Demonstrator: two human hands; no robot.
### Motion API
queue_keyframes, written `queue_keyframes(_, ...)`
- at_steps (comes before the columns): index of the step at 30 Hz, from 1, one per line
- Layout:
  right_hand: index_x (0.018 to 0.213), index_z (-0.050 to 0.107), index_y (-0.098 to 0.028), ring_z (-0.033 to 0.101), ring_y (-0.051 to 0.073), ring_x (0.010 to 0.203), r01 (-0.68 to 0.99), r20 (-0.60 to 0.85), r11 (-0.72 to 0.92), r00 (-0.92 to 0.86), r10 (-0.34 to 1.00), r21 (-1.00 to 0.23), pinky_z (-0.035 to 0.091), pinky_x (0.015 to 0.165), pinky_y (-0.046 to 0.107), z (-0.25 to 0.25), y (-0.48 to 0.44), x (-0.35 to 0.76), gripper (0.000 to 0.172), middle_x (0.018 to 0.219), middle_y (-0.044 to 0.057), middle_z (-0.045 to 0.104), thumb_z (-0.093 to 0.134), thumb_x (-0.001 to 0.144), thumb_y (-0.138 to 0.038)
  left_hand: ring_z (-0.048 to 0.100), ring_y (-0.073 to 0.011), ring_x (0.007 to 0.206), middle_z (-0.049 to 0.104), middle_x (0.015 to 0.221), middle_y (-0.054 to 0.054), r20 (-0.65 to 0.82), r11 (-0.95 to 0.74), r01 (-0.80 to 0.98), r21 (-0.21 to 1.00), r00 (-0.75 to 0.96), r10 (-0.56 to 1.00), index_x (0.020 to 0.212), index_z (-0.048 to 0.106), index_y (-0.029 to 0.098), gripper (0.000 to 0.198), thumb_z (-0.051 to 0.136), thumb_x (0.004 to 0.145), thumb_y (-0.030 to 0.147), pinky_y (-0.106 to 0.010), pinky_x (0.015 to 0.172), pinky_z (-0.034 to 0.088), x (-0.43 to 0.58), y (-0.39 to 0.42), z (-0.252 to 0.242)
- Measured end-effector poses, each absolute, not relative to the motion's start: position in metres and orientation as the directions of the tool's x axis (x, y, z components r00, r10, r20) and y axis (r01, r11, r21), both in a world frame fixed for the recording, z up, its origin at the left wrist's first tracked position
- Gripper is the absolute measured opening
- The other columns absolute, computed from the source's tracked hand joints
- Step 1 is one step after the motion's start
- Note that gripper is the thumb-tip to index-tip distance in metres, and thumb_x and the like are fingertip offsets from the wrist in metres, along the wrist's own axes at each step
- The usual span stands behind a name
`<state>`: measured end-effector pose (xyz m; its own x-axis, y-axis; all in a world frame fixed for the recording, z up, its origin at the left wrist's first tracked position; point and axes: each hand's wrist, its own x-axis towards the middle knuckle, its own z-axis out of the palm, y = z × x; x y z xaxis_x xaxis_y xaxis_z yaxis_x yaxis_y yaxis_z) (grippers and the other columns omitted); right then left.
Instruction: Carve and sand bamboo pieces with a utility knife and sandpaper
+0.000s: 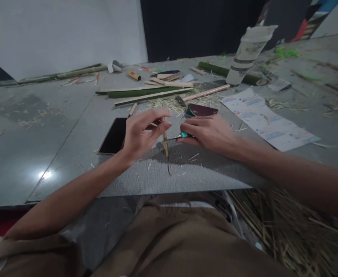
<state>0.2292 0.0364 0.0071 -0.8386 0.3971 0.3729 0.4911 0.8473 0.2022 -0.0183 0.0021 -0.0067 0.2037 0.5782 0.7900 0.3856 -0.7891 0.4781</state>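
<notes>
My left hand (141, 132) pinches the top of a short bamboo stick (165, 144) and holds it upright on a grey textured mat (186, 173). My right hand (208, 132) is closed round a small tool with a teal handle (183, 135); its thin metal tip points left and touches the stick. A thin curled shaving (169, 165) lies on the mat just below the stick.
A dark phone (114, 136) lies left of my hands. Behind them are split bamboo strips (148, 92), shavings, a dark red case (200, 110), a tilted paper cup (248, 54) and a printed sheet (268, 119). Bamboo slivers (281, 227) pile on the floor at right.
</notes>
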Motion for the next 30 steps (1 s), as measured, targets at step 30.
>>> queue_keyframes(30, 0.103, 0.074, -0.019, 0.063, 0.019, 0.059, 0.512, 0.038, 0.822, -0.853, 0.520, 0.249, 0.014, 0.056, 0.035, -0.004, 0.025, 0.224, 0.042, 0.086, 0.007, 0.077, 0.052, 0.111, -0.054, 0.070, -0.0117, 0.076, 0.078, 0.092, -0.002, 0.817, -0.819, 0.450, 0.354, 0.277, 0.506, 0.109, 0.076, 0.024, 0.014, 0.072, 0.103, 0.035, -0.022, 0.067, 0.062, -0.016, -0.002, -0.002)
